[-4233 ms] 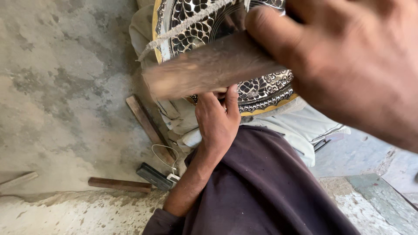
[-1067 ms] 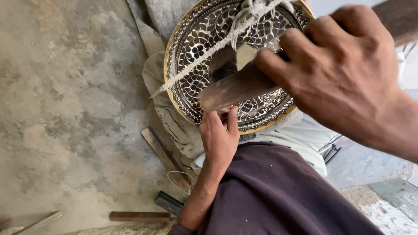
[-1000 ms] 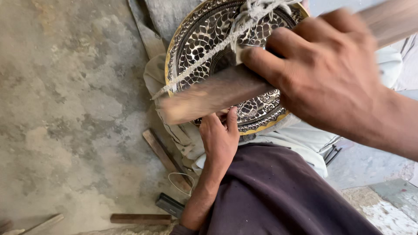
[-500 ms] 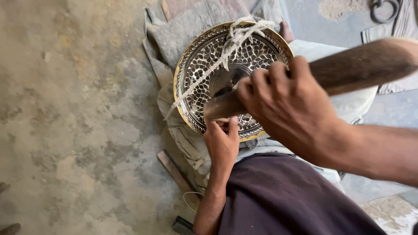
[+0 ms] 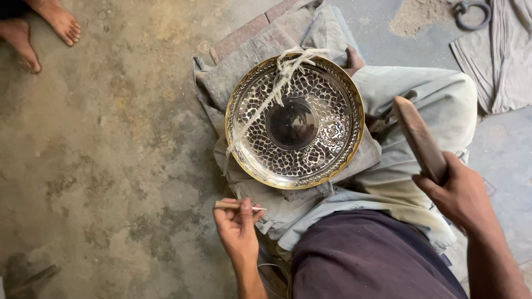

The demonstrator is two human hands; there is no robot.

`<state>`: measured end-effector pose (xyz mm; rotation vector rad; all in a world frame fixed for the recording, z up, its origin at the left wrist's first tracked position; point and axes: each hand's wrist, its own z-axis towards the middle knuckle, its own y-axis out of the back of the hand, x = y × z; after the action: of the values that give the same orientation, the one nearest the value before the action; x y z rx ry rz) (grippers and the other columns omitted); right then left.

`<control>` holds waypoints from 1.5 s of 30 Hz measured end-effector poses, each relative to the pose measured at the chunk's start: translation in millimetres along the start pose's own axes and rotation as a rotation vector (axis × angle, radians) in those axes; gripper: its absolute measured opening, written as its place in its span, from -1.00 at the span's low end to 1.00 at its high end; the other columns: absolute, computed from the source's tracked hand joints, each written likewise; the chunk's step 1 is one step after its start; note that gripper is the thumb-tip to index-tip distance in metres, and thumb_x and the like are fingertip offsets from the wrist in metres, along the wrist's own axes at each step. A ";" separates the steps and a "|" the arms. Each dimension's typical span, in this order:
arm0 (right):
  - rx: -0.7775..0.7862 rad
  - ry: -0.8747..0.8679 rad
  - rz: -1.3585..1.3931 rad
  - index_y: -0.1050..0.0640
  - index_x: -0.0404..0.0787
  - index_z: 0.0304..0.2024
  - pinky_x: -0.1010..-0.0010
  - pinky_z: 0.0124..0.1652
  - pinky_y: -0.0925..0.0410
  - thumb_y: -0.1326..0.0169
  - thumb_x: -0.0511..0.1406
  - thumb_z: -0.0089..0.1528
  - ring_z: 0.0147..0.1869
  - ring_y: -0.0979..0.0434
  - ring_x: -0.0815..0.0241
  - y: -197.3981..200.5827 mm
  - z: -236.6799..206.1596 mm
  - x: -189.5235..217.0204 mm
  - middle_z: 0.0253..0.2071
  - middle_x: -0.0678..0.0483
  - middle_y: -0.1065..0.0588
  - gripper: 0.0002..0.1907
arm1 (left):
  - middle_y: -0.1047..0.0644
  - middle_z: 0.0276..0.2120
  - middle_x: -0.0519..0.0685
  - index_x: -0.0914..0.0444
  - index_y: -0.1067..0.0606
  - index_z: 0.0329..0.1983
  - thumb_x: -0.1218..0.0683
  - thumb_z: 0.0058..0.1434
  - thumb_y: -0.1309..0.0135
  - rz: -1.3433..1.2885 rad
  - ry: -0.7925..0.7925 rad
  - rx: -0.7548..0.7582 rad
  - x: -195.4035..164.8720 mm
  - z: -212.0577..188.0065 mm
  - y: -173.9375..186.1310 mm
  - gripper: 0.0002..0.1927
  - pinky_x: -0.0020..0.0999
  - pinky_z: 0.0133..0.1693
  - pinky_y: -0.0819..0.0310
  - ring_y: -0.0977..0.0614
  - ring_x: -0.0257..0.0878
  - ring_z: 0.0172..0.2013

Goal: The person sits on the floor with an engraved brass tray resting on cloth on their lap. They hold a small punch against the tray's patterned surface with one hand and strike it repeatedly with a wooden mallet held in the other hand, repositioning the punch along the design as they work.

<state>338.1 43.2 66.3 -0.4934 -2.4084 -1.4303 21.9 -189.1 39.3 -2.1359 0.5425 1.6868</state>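
Note:
A round engraved metal plate (image 5: 332, 149) with a brass-coloured rim lies on grey cloth over my lap, a frayed white cord (image 5: 280, 77) tied across its upper left. My left hand (image 5: 239, 228) sits just below the plate's lower left edge and pinches a thin chisel (image 5: 238, 206) held level, its tip pointing right. My right hand (image 5: 463, 195) is off to the right of the plate, gripping a wooden mallet (image 5: 419, 137) that points up and left, clear of the plate.
Folded grey cloth (image 5: 249, 61) pads the concrete floor under the plate. Another person's bare feet (image 5: 39, 25) are at the top left. A metal ring (image 5: 472, 12) and another cloth (image 5: 499, 61) lie at the top right.
My right hand has swung the mallet away from over the plate to the right side. My left hand has drawn back from the plate with the chisel. The view has widened.

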 end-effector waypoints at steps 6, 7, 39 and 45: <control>-0.083 -0.018 -0.102 -0.48 -0.23 0.20 -0.01 -0.15 -0.43 -0.32 -0.12 0.14 -0.20 -0.62 -0.27 -8.1 -1.1 -53.5 -0.29 -0.27 -0.58 -0.37 | -0.59 -0.28 0.05 0.36 -0.30 0.11 0.24 0.34 -0.10 0.127 -0.024 0.259 -12.7 18.4 -43.4 -0.67 -0.40 -0.26 -0.72 -0.66 -0.32 -0.30; -0.111 0.037 -0.095 -0.43 -0.18 0.28 -0.02 -0.14 -0.41 -0.30 -0.15 0.14 -0.18 -0.61 -0.28 -7.5 0.0 -50.7 -0.26 -0.27 -0.58 -0.31 | -0.60 -0.28 0.04 0.36 -0.30 0.11 0.25 0.34 -0.11 0.151 -0.033 0.299 -15.3 24.2 -54.1 -0.67 -0.41 -0.25 -0.72 -0.66 -0.33 -0.29; 0.237 0.611 -0.023 -0.14 0.01 0.53 0.36 -0.21 -0.44 -0.14 -0.28 0.21 -0.16 -0.53 0.17 29.2 96.7 120.9 -0.03 -0.02 -0.46 -0.15 | -0.58 -0.35 0.06 0.29 -0.41 -0.05 -0.02 0.33 -0.17 0.635 -0.340 0.723 8.5 91.2 -124.0 -0.67 -0.14 -0.38 -0.52 -0.68 -0.03 -0.37; 0.174 0.632 -0.274 -0.26 -0.23 0.45 0.23 -0.20 -0.51 0.02 -0.45 0.18 -0.19 -0.58 0.02 26.0 91.1 119.0 -0.02 -0.13 -0.50 -0.27 | -0.57 -0.34 0.07 0.29 -0.40 -0.05 -0.03 0.36 -0.13 0.637 -0.323 0.737 8.8 92.1 -125.7 -0.68 -0.13 -0.38 -0.51 -0.67 -0.02 -0.37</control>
<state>235.6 152.0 94.3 0.3058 -2.0887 -1.2146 10.8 -35.1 16.3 -1.1950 1.5622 1.6831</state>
